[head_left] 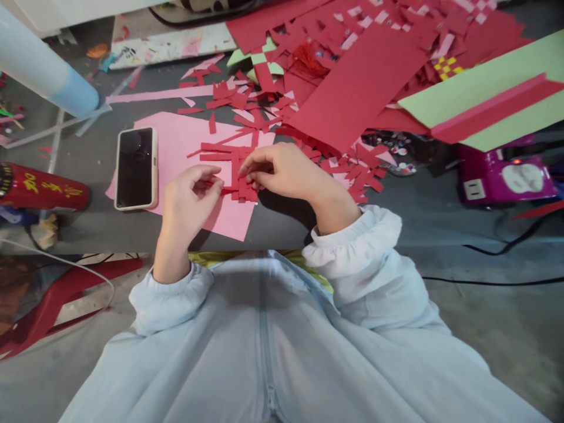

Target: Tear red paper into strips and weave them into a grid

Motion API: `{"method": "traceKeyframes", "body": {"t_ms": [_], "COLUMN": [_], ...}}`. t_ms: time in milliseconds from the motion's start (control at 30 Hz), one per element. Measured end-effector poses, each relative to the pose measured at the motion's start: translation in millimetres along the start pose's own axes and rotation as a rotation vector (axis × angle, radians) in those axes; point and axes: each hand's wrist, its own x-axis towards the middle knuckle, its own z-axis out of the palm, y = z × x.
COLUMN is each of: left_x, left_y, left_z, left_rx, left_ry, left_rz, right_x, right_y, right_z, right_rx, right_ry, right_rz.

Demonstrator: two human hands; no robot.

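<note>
Red paper strips woven together [238, 170] lie on a pink sheet [233, 220] near the table's front edge. My left hand [191, 197] is at the left of the weave, thumb and fingers pinched on a thin red strip that runs towards it. At the weave's right side, my right hand [282, 171] has its fingertips pressed together on the red paper; the exact piece between them is partly hidden. Loose ends of other strips stick out to the left, above my left hand.
A phone [136, 168] lies on the pink sheet's left part. Further left are a red can [44, 188] and a white-blue cylinder [57, 64]. Red scraps [264, 108], a large red sheet [361, 82] and green paper [489, 88] spread behind and right, near a purple pack [506, 176].
</note>
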Motion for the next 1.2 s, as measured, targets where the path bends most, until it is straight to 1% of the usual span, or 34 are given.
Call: {"method": "traceKeyframes", "body": {"t_ms": [133,267,467,600,700,833,1000,1100,1200], "left_x": [-1.7,-3.2,0.6,2.8,2.3,-0.9,-11.9,-22.2,-32.6], "left_y": [-1.1,0.0,-1.5,-2.0,-2.4,-4.0,-1.4,3.0,7.9], "left_z": [1.2,0.4,1.3,1.4,-2.3,-9.8,-12.3,-8.6,-2.5], "left_rx": [0.098,0.19,0.293,0.358,0.405,0.474,0.51,0.517,0.527], "left_ry": [-0.004,-0.013,0.002,-0.013,-0.034,-0.027,-0.038,-0.066,-0.127], "left_rz": [0.029,0.043,0.127,0.2,0.245,0.295,0.327,0.373,0.437], "right_x": [2.9,5.0,5.3,4.7,3.1,-2.7,-10.7,-11.6,-10.1], "right_y": [3.0,6.4,0.3,0.1,1.2,-3.2,-9.2,-9.4,-8.7], "right_z": [2.7,5.9,5.3,3.6,1.2,-5.8,-13.5,-13.5,-12.0], "right_rx": [0.093,0.131,0.163,0.107,0.032,-0.081,-0.203,-0.28,-0.325], "right_ry": [-0.008,0.037,0.066,0.066,0.098,0.133,0.037,0.03,0.009], "right_rz": [0.065,0.073,0.113,0.074,0.031,0.044,0.079,0.117,0.135]}}
